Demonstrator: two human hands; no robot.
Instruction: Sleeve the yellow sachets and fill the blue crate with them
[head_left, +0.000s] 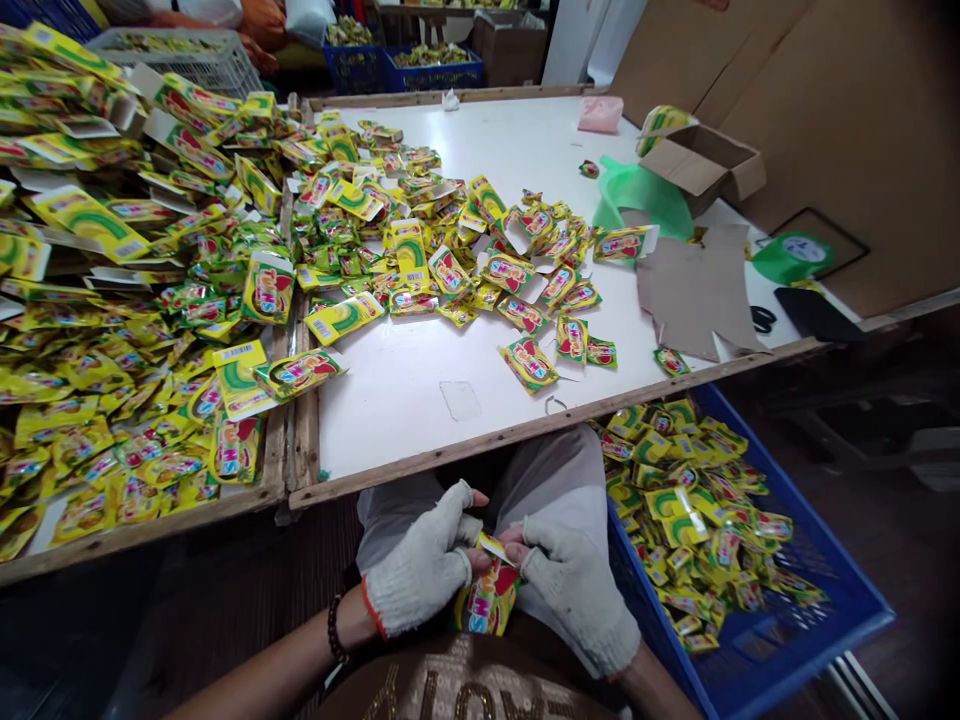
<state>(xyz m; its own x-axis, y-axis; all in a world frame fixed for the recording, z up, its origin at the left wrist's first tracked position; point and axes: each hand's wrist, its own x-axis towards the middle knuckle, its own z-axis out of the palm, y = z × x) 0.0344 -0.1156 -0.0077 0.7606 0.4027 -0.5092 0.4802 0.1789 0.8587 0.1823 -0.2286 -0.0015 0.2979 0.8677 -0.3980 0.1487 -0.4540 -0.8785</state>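
Note:
Just above my lap, both gloved hands hold one small printed carton [487,600], yellow and green with a red heart and bright lettering. The fingertips of my left hand [424,565] pinch the carton's upper left edge. On the other side, my right hand [574,585] grips its top right corner by a pale flap. Both gloves are white knit with bare fingertips. Whether anything is inside the carton cannot be seen. Ahead on the white table lie similar loose cartons, the nearest being a flattish carton [529,364] close to the front edge.
A large heap of cartons and small packets [112,230] covers the left table. At my right stands a blue crate [810,655] of filled-looking cartons. A green basin [645,200], an open cardboard box [705,160], a cardboard sheet [697,290] and a tape roll [795,255] are at the right.

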